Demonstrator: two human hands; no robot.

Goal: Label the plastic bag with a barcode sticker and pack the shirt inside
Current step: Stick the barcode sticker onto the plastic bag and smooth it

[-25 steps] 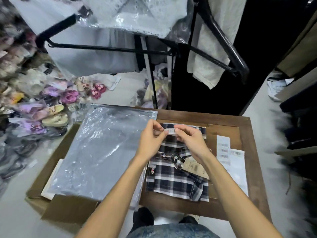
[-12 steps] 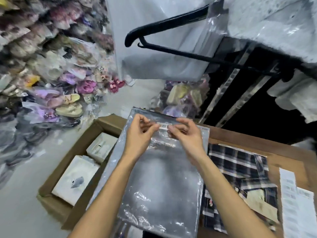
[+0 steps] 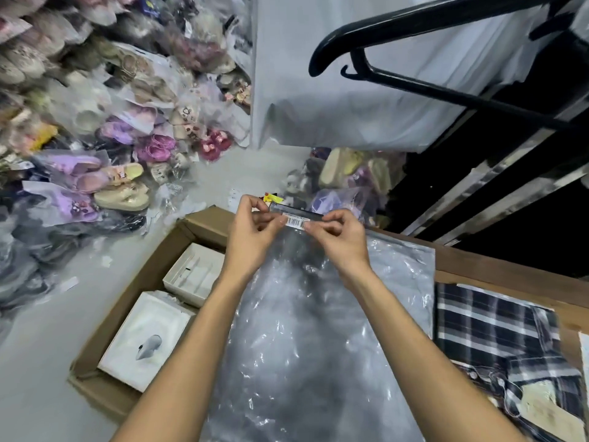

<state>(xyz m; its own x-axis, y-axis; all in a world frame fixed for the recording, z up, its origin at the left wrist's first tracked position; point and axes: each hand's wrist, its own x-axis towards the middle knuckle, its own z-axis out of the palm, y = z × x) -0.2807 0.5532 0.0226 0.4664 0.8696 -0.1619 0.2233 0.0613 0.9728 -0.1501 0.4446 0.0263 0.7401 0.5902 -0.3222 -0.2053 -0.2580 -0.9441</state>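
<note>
Both hands are up at the top edge of the bag [image 3: 318,330]. The left hand [image 3: 251,237] pinches one end of the sticker [image 3: 294,222], the right hand [image 3: 341,239] pinches the other, barcode facing up and stretched between them, right at the bag's dark top strip. The clear bag lies flat, spread partly over a desk [image 3: 510,272] and partly over an open carton [image 3: 137,301]. Two white boxes [image 3: 146,339] sit inside that carton. To the right, a plaid shirt [image 3: 497,339] lies folded on the desk, its tag [image 3: 548,413] showing, just beside the bag. Bagged shoes [image 3: 95,138] pile up on the floor at left.
</note>
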